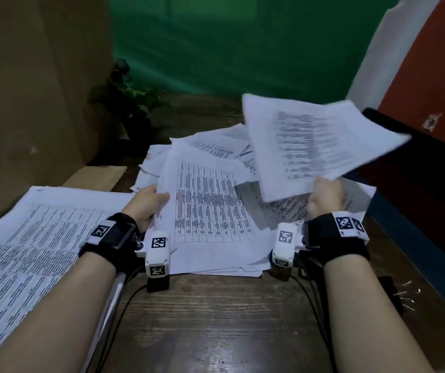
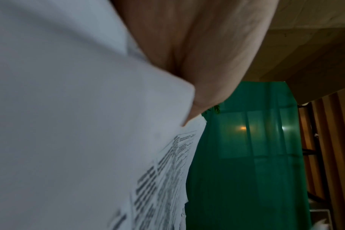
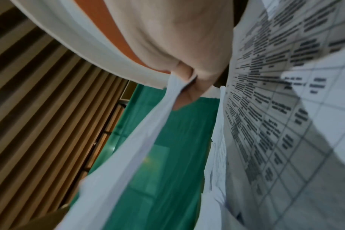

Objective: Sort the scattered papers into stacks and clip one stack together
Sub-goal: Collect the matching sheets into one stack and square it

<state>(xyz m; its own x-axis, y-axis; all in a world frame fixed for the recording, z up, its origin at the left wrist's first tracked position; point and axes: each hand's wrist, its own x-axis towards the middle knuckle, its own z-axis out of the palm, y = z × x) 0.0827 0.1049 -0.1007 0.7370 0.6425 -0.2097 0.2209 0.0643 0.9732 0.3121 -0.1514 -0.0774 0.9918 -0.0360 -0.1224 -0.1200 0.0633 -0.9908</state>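
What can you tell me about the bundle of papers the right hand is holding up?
The lifted bundle is several thin white printed sheets, with dark lines of text on the upper face. The right hand pinches it at its near edge; the right wrist view shows the edges of the sheets between thumb and fingers. It is in the air, tilted, fanning out toward the far right, above the messy pile. The print is too blurred to read.

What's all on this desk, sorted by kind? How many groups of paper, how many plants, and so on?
Groups of paper: 3 (neat stack, messy pile, sheets lifted by the right hand; the left hand grips the pile's top sheet)
Plants: 1
Small heaps of paper clips: 1
Total: 5
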